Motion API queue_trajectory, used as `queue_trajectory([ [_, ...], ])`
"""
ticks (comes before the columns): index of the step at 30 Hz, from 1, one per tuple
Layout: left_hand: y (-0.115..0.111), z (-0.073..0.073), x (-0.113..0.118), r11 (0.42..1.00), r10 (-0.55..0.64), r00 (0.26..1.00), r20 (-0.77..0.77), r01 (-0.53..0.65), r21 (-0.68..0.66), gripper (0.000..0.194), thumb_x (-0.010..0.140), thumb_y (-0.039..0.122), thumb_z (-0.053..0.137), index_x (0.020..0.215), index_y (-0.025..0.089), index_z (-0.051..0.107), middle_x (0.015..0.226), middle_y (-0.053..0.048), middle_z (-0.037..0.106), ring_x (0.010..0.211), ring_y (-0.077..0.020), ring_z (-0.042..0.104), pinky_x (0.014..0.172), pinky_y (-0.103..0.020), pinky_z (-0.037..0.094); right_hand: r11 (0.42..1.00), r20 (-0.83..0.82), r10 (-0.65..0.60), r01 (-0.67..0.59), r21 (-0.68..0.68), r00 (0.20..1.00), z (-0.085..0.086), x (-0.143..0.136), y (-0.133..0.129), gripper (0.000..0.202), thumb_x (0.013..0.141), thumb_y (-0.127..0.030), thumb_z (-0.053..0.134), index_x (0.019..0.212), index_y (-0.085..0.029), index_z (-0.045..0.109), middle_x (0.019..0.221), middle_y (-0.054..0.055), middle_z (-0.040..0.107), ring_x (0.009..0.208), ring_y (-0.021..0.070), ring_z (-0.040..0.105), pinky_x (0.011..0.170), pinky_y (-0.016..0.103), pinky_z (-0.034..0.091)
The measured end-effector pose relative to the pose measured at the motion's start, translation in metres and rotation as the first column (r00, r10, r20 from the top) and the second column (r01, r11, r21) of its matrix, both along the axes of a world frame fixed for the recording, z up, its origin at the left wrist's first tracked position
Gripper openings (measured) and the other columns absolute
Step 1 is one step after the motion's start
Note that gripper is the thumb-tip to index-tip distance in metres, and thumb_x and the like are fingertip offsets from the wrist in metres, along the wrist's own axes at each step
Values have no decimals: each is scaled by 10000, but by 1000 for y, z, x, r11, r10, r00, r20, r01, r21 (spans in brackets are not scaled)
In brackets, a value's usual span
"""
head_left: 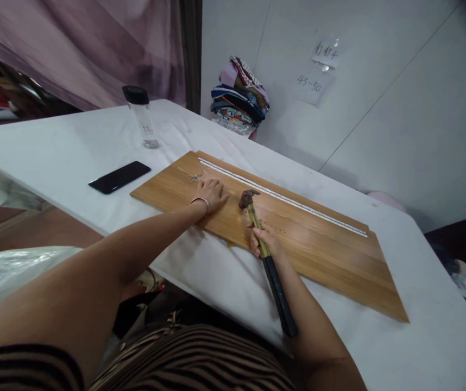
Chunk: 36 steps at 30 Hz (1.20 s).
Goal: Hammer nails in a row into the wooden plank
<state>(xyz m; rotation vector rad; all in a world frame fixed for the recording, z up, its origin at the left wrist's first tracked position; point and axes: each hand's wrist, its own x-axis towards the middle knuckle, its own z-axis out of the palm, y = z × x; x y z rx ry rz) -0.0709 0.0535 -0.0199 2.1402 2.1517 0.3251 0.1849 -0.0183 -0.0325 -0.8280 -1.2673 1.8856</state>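
A long wooden board [331, 252] lies on the white-covered table. My right hand [263, 243] is wrapped round the yellow part of a hammer [274, 282]; its rusty claw head is over the board and its black grip reaches past the near edge. My left hand [211, 196], with a bracelet at the wrist, rests on the board's left part, fingers spread. Just beyond it lie several loose nails [195, 177]. A pale measuring strip [282, 196] runs along the board's far side. Small dark marks dot the wood right of the hammer head.
On the white table [65, 146], a black phone [121, 177] lies left of the board, with a clear bottle [142, 122] behind it. Folded cloths [239, 100] are stacked by the wall beyond the far edge. A plastic bag [8, 271] is at the lower left.
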Motion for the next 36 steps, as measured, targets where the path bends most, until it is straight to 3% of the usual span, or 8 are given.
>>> queue_trajectory([
  [29, 1, -1, 0, 1000, 5, 1000, 13, -5, 14, 446, 1035, 487, 457, 1301, 220, 695, 1548, -150, 608, 1454, -333, 479, 1174, -516, 330, 1000, 41, 7, -6, -11, 999, 2, 0, -1, 465, 733, -563, 807, 978, -217, 617, 490, -108, 548, 302, 93, 420, 329, 232, 314],
  [36, 1, -1, 1, 1000, 10, 1000, 22, -10, -9, 489, 1035, 483, 433, 1320, 173, 682, 1584, -174, 575, 1493, -339, 454, 1194, -520, 318, 1000, 38, 10, -9, -11, 999, 4, 0, -1, 467, 724, -560, 812, 973, -215, 619, 478, -107, 543, 299, 99, 422, 326, 234, 305],
])
